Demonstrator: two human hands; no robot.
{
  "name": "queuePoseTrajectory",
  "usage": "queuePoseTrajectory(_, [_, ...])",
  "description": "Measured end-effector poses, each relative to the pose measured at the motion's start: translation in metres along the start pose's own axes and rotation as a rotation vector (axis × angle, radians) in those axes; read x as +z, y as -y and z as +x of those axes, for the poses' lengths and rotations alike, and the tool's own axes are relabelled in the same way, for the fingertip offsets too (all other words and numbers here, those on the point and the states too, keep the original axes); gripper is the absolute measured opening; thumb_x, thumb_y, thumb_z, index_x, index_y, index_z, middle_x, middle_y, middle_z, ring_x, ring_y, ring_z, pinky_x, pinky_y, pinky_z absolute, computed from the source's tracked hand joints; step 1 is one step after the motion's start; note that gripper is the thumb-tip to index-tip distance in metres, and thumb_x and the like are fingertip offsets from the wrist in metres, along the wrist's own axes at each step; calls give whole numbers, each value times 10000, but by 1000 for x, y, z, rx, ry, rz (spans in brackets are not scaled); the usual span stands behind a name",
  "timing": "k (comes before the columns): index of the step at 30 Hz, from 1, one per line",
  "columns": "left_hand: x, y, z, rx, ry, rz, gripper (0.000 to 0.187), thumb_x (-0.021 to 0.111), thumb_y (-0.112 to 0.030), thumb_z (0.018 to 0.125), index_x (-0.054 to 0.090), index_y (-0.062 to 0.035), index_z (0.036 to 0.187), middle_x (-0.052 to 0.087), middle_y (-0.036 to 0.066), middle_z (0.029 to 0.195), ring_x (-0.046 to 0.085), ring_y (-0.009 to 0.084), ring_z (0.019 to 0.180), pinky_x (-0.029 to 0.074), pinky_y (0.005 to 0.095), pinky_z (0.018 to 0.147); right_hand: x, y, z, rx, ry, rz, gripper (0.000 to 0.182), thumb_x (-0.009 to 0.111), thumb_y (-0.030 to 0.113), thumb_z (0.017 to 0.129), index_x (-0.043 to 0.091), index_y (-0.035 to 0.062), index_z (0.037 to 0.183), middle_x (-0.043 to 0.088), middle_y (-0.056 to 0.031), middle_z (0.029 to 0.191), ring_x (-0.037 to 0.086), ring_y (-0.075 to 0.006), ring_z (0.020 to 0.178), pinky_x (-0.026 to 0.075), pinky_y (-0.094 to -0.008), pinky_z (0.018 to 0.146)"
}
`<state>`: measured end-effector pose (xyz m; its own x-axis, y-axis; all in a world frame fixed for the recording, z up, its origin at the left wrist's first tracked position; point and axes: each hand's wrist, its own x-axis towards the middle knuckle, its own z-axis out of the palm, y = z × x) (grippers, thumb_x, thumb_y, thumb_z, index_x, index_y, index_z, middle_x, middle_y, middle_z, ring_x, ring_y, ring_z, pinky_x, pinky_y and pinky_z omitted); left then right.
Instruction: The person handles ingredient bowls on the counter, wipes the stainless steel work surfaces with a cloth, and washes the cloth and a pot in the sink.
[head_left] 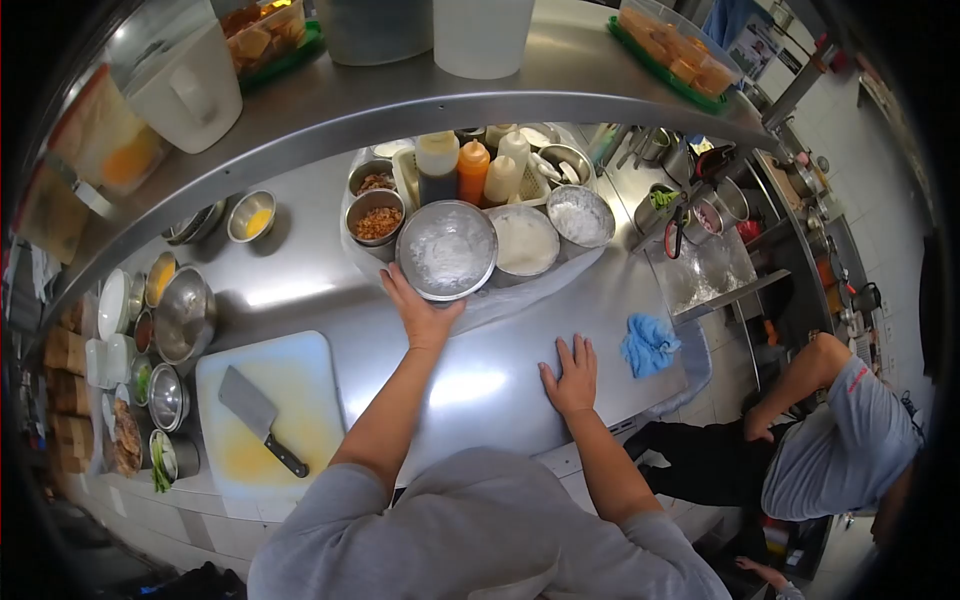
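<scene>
My left hand [422,312] grips the near rim of a round metal bowl [447,250] dusted inside with white powder. The bowl is at the front of a cluster of containers; whether it rests on anything is hidden. To its right stand a bowl of white powder [524,240] and a smaller metal bowl [581,216] with white lumps. A metal bowl of brown crumbs [375,218] sits to its left. My right hand [570,378] lies flat on the steel counter [480,420], fingers spread, holding nothing.
A cleaver [250,402] lies on a white cutting board [318,400] to the left. A blue cloth [650,346] is near the right edge. Squeeze bottles [473,170] stand behind the bowls. A steel shelf [400,110] overhangs the back. Another person [840,430] stands at the right.
</scene>
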<state>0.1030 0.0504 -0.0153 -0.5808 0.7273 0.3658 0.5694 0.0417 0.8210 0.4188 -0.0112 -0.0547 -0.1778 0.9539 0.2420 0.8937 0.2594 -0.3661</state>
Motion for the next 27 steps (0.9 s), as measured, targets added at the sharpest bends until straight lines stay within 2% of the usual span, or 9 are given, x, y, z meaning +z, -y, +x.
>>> queuePoseTrajectory(2, [0,-2,-5,-16,5,-3,1412,981,-228,555,78,8,1616,97,376,1641,166,519,1544,237,491,1268,1,-2,1,-24,-36,-29,613,752,385,891,614,113,1422,444,-266,1560,368,-500,1450,307,-565,1200])
queuePoseTrajectory(7, [1,-9,-3,1,-18,-39,1352,951,-182,590,94,16,1618,144,351,1643,200,502,1540,247,486,1263,-4,-1,1,-14,-40,18,613,753,389,884,621,106,1412,443,-272,1562,355,-505,1460,288,-572,1210])
queuePoseTrajectory(12, [11,-3,4,-82,49,-246,1311,938,-163,601,136,29,1619,318,309,1599,338,441,1495,293,440,1245,-3,-5,0,-10,-31,24,610,746,397,886,628,99,1406,444,-279,1559,347,-509,1464,273,-577,1217])
queuePoseTrajectory(16, [8,2,6,-62,42,-260,1323,945,-173,619,112,39,1624,329,301,1596,367,434,1477,303,425,1240,-6,-7,-3,-21,-39,28,610,730,405,897,624,102,1415,436,-276,1567,350,-503,1462,269,-574,1219])
queuePoseTrajectory(19, [-9,-5,2,67,41,-136,1350,970,-204,629,94,50,1624,305,311,1609,340,439,1493,292,443,1245,-9,-4,-3,-5,-22,48,609,725,406,901,620,102,1419,425,-272,1575,342,-499,1466,260,-572,1223])
queuePoseTrajectory(22, [-39,-11,-31,166,144,-25,1284,952,-275,703,118,70,1615,282,336,1610,314,459,1503,274,473,1249,-9,-4,-4,2,-27,62,609,723,406,903,616,101,1419,421,-270,1576,333,-496,1470,253,-571,1226])
queuePoseTrajectory(24, [-45,16,-71,234,158,260,1162,874,-354,807,153,76,1611,285,363,1594,310,479,1496,253,513,1247,-9,-5,-3,0,-44,60,610,722,408,904,614,100,1420,422,-269,1573,330,-494,1471,250,-570,1227])
queuePoseTrajectory(26, [-61,17,-119,207,282,269,997,781,-416,883,258,34,1603,356,315,1580,335,474,1481,244,564,1233,-9,-6,-4,8,-14,36,610,716,410,911,609,101,1426,429,-269,1564,325,-492,1473,244,-571,1231])
queuePoseTrajectory(27, [-66,17,-133,216,293,264,997,781,-416,883,258,34,1603,356,315,1580,335,474,1481,244,564,1233,-10,-8,-6,21,-19,34,610,716,410,911,609,101,1426,429,-269,1564,325,-492,1473,244,-571,1231])
